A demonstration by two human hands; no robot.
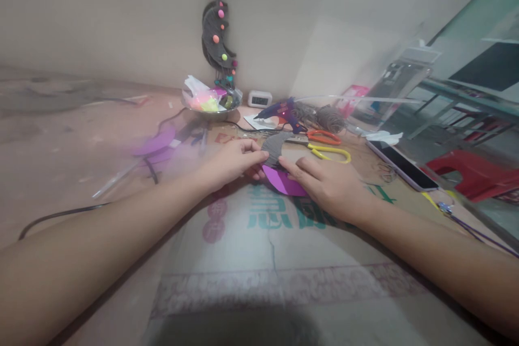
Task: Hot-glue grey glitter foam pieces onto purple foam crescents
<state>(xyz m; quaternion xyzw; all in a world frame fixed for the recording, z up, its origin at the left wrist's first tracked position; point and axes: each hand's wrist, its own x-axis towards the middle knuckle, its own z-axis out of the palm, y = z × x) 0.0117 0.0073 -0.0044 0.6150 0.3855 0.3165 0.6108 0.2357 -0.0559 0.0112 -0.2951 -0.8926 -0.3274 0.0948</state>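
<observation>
In front of me is a purple crescent-shaped piece (pixel 284 181), with its upper part covered in grey yarn (pixel 274 150). My left hand (pixel 237 162) pinches the grey part at its left edge, thumb on top. On the other side, my right hand (pixel 324 181) has its fingers closed along the right edge, the index fingertip pressing where grey meets purple. The piece lies low over a printed cardboard sheet (pixel 227 292). Just beyond it are scissors (pixel 324 143) with orange and yellow handles. Behind these rests a blue glue gun (pixel 284 112).
A grey moon ornament with colored balls (pixel 217 38) hangs on the wall above a filled bowl (pixel 211 110). Nearby are a small white clock (pixel 260 99) and grey yarn balls (pixel 330 118). A phone (pixel 401 165) lies right; a blurred purple piece (pixel 156 142) and black cable (pixel 60 216) lie left.
</observation>
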